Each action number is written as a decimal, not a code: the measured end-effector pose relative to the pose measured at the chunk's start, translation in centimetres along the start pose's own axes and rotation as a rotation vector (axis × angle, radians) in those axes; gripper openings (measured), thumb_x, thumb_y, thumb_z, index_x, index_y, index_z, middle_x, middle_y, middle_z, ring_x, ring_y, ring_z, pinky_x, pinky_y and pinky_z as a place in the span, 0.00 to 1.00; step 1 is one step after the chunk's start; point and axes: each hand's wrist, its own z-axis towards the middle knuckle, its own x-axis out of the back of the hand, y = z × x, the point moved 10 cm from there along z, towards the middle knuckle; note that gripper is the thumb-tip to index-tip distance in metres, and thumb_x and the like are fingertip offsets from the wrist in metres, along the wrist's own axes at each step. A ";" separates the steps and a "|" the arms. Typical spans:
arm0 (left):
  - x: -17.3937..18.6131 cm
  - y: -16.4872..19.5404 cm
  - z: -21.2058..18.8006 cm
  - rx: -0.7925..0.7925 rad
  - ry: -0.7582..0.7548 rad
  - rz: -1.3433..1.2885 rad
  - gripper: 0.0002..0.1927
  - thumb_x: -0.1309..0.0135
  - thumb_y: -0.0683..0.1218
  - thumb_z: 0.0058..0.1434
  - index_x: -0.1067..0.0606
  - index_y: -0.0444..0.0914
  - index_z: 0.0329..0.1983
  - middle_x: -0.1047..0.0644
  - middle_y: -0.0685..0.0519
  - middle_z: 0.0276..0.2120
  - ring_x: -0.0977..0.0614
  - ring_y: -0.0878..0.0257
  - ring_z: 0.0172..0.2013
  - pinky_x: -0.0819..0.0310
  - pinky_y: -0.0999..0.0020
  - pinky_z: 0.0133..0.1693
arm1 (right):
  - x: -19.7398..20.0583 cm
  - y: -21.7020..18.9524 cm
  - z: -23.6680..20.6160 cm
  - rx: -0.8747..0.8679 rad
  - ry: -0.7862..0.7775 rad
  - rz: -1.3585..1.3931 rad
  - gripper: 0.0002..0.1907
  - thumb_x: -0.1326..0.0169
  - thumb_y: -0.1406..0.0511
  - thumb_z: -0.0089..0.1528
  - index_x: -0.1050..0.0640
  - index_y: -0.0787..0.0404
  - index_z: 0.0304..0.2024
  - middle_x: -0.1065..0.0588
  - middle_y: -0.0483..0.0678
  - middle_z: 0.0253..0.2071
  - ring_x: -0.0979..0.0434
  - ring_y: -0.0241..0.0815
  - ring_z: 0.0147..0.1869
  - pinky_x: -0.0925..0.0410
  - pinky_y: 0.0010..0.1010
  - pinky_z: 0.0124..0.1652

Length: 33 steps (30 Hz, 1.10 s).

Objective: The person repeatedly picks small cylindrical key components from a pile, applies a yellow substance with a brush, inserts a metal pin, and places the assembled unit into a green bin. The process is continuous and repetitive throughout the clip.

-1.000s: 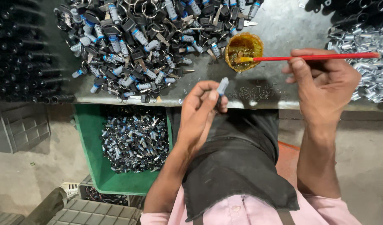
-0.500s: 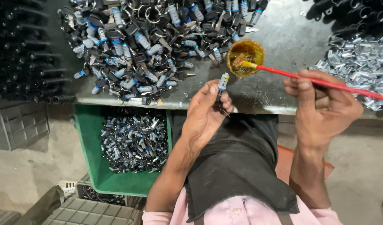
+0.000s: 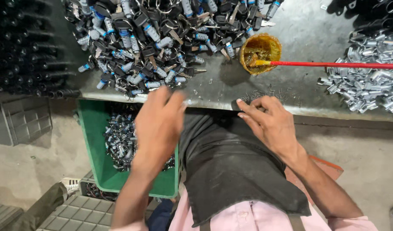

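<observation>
While the right hand (image 3: 271, 122) pinches small pins (image 3: 265, 95) at the table's (image 3: 303, 38) front edge, the left hand (image 3: 160, 124), blurred and spread, holds nothing above the green crate (image 3: 96, 149). I judge that pin-fitting is in hand; next it needs a lock from the pile (image 3: 158, 38).

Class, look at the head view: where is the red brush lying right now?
In the head view the red brush lies on the table's right side, its tip in the yellow pot, its handle running right above the silver parts; neither hand touches it.
</observation>
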 end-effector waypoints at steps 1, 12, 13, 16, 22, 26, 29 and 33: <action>0.0 1.4 1.8 -0.059 0.093 0.030 0.13 0.44 0.40 0.59 0.23 0.40 0.48 0.27 0.48 0.40 0.23 0.50 0.42 0.27 0.55 0.41 | -0.3 -0.1 0.1 0.016 0.011 -0.026 0.21 0.33 0.64 0.57 0.18 0.51 0.54 0.26 0.45 0.38 0.27 0.45 0.40 0.31 0.36 0.37; 0.2 4.1 6.5 -0.351 0.388 0.112 0.11 0.39 0.43 0.61 0.25 0.40 0.46 0.26 0.49 0.40 0.23 0.50 0.40 0.28 0.61 0.42 | -1.2 0.0 -1.7 0.119 0.181 -0.102 0.24 0.36 0.74 0.57 0.18 0.53 0.56 0.26 0.43 0.37 0.30 0.42 0.39 0.32 0.32 0.37; 1.4 4.2 6.0 -0.391 0.406 -0.002 0.11 0.40 0.40 0.60 0.27 0.38 0.45 0.26 0.48 0.41 0.23 0.49 0.42 0.28 0.59 0.45 | -1.2 0.1 -1.9 0.117 0.193 -0.099 0.25 0.37 0.75 0.56 0.18 0.53 0.56 0.27 0.43 0.37 0.30 0.42 0.39 0.32 0.33 0.37; 3.1 3.4 4.4 -0.372 0.353 -0.549 0.11 0.45 0.37 0.65 0.32 0.36 0.48 0.24 0.48 0.44 0.22 0.53 0.45 0.27 0.61 0.51 | -1.4 0.6 -2.2 0.085 0.218 -0.057 0.23 0.35 0.75 0.58 0.18 0.54 0.55 0.27 0.44 0.36 0.31 0.42 0.39 0.32 0.32 0.37; -6.1 3.3 -0.6 0.197 -0.087 -1.584 0.10 0.51 0.41 0.75 0.31 0.35 0.57 0.24 0.51 0.42 0.24 0.66 0.43 0.27 0.69 0.48 | -1.0 0.8 -2.3 -0.005 0.215 -0.012 0.18 0.34 0.75 0.53 0.17 0.53 0.45 0.27 0.43 0.36 0.28 0.44 0.42 0.32 0.34 0.40; -11.3 5.7 -3.3 0.498 -0.275 -1.995 0.13 0.50 0.42 0.73 0.31 0.36 0.59 0.25 0.52 0.41 0.24 0.66 0.40 0.28 0.69 0.43 | -0.1 1.8 -2.7 -0.209 0.232 0.545 0.12 0.34 0.77 0.58 0.18 0.59 0.40 0.26 0.46 0.39 0.24 0.35 0.41 0.30 0.26 0.40; -12.7 7.6 -4.1 0.577 -0.347 -2.140 0.13 0.49 0.43 0.73 0.31 0.37 0.59 0.26 0.54 0.41 0.26 0.67 0.40 0.29 0.70 0.42 | 0.4 1.2 -2.5 -0.228 0.265 0.842 0.10 0.39 0.80 0.60 0.22 0.64 0.39 0.27 0.49 0.44 0.21 0.37 0.48 0.25 0.27 0.49; -12.8 8.3 -4.4 0.587 -0.339 -2.152 0.12 0.49 0.45 0.74 0.30 0.38 0.58 0.26 0.56 0.43 0.27 0.68 0.40 0.31 0.71 0.41 | -0.4 1.0 -2.1 -0.313 0.254 1.010 0.08 0.41 0.81 0.61 0.22 0.68 0.40 0.28 0.49 0.45 0.20 0.36 0.47 0.23 0.25 0.49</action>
